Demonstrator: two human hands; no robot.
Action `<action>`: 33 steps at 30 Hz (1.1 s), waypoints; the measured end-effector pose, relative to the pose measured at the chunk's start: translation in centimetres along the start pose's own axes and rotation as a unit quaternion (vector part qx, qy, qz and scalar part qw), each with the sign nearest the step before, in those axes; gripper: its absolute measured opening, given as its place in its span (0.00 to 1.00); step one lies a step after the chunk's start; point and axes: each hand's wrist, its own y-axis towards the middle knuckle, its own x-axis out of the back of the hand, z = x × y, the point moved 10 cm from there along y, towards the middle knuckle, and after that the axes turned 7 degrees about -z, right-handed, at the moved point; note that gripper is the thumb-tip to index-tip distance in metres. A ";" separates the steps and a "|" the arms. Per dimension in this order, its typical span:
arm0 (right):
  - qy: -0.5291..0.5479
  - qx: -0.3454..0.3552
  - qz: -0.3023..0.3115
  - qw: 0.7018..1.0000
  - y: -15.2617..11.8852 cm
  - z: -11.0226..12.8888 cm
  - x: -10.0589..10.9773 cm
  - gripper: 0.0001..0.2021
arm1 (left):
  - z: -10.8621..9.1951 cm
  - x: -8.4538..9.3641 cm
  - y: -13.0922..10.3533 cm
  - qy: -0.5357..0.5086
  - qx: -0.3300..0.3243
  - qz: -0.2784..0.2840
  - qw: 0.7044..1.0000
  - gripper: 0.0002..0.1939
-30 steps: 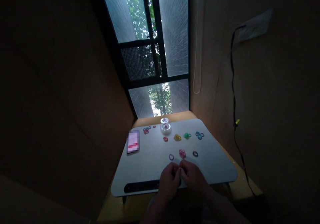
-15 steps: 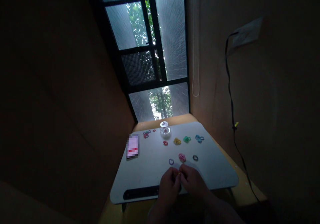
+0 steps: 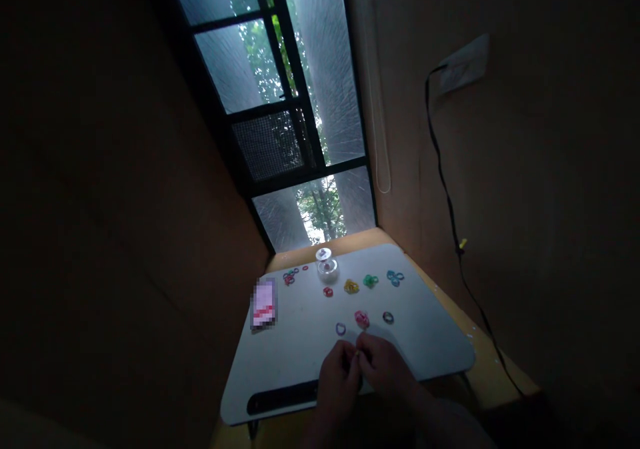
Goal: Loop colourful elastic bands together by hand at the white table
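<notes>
My left hand (image 3: pixel 339 374) and my right hand (image 3: pixel 384 362) meet over the table's near edge, fingers closed and fingertips pressed together. A tiny yellowish thing (image 3: pixel 357 353) shows between the fingertips; most of it is hidden, so its kind is unclear. Just beyond the hands lie a lavender band (image 3: pixel 341 329), a bunch of pink bands (image 3: pixel 362 319) and a dark ring of bands (image 3: pixel 389 317). Farther back are small piles of red bands (image 3: pixel 328 292), yellow bands (image 3: pixel 351 287), green bands (image 3: pixel 371 280) and blue bands (image 3: pixel 395 277).
A white lap table (image 3: pixel 295 362) carries everything, with a dark slot (image 3: pixel 283 397) along its near edge. A clear lidded container (image 3: pixel 328 270) stands at the back. Mixed bands (image 3: pixel 289 277) and a pixelated pinkish object (image 3: pixel 264 304) lie left. A black cord (image 3: pixel 445 182) hangs at right.
The camera view has tilted and shifted slightly. Both hands stay together in the same pinch, and the piles of bands keep their places on the table.
</notes>
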 end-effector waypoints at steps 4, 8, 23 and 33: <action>0.011 0.000 -0.008 1.000 -0.1 0.1 0.2 0.05 | -0.2 -0.1 0.0 -0.005 0.007 0.007 1.000 0.10; 0.000 -0.004 -0.010 1.000 0.0 0.0 0.3 0.04 | -0.2 -0.1 0.1 -0.007 0.010 0.011 1.000 0.11; -0.014 -0.014 0.001 1.000 0.0 0.0 0.0 0.05 | 0.0 0.1 0.1 -0.012 0.011 0.007 1.000 0.10; -0.015 -0.010 0.005 1.000 0.1 0.3 0.1 0.05 | -0.2 0.3 0.1 -0.007 0.008 0.004 1.000 0.09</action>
